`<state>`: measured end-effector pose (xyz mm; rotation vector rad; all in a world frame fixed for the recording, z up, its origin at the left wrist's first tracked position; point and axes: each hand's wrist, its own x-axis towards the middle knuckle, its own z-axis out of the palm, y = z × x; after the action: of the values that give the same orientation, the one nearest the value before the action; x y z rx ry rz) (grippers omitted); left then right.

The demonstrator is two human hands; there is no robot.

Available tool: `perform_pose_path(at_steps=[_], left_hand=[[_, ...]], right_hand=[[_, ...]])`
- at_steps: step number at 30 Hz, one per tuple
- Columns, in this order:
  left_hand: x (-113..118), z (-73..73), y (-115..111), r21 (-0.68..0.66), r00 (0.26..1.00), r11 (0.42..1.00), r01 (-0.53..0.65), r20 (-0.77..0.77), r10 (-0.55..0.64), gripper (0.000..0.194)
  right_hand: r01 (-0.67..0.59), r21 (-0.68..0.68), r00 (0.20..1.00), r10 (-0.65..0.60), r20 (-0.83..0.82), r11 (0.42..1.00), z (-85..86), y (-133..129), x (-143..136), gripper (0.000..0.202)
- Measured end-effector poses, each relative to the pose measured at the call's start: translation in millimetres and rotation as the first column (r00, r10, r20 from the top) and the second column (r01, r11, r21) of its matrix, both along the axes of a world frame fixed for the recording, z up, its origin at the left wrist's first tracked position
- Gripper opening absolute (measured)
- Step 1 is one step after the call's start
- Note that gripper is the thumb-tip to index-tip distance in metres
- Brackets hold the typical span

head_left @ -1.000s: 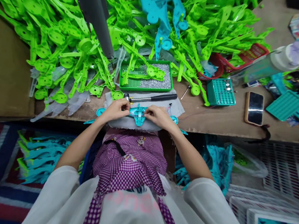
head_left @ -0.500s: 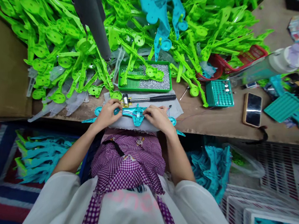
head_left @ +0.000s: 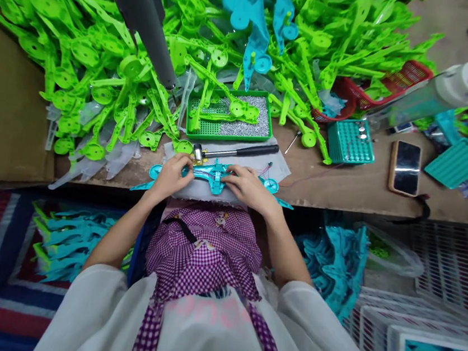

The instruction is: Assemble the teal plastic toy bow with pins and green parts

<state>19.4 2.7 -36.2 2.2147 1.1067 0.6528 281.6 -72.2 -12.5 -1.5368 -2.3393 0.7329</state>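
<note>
A long blue plastic shell (head_left: 217, 180) lies crosswise on a pale sheet at the bench's front edge. Thin wires (head_left: 203, 172) run along its inner channel. My left hand (head_left: 171, 176) is closed around the left part, fingertips bent down over the channel. Over the right part, beside the raised centre block, my right hand (head_left: 249, 187) has thumb and fingers drawn together against the shell; its fingertips partly hide the wires. Reddish wires with a small dark end (head_left: 269, 165) stick out behind that hand. Just beyond the shell rests a hammer (head_left: 237, 151) with a black handle.
Green plastic parts (head_left: 82, 57) are heaped across the back. A green tray (head_left: 243, 130) holds small silvery pieces. A dark grey tool (head_left: 149, 25) hangs overhead. To the right are a teal basket (head_left: 349, 146), a phone (head_left: 405, 168) and a bottle (head_left: 455, 88).
The view has shifted slightly. My left fingers have curled further down over the shell, hiding its round end piece; my right fingertips have moved slightly toward the centre block.
</note>
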Motion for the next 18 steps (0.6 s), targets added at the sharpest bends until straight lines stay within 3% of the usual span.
perform_pose_path(at_steps=[5,9,13,15,18], left_hand=[[-1,1.8,2,-0.053,1.0,0.999,-0.006,-0.008,0.005,0.005],[-1,3.0,5,-0.084,1.0,0.996,-0.008,0.003,0.008,0.005],[-2,2.6,7,-0.11,0.992,0.993,-0.037,0.114,0.049,0.003],[-5,0.7,9,-0.177,0.968,0.98,-0.091,0.215,0.129,0.004],[-8,-4.2,14,-0.325,0.886,0.934,-0.145,0.378,0.269,0.008]], right_hand=[[-0.225,0.117,0.963,0.203,0.176,0.967,-7.6,-1,10,0.038],[-0.313,0.115,0.923,0.273,0.271,0.943,-7.5,10,9,0.038],[-0.349,0.084,0.923,0.327,0.205,0.933,0.5,16,16,0.035],[-0.264,0.13,0.965,0.262,0.029,0.956,10.3,10,26,0.035],[0.083,0.215,0.973,-0.032,-0.231,0.973,24.8,-10,40,0.04]])
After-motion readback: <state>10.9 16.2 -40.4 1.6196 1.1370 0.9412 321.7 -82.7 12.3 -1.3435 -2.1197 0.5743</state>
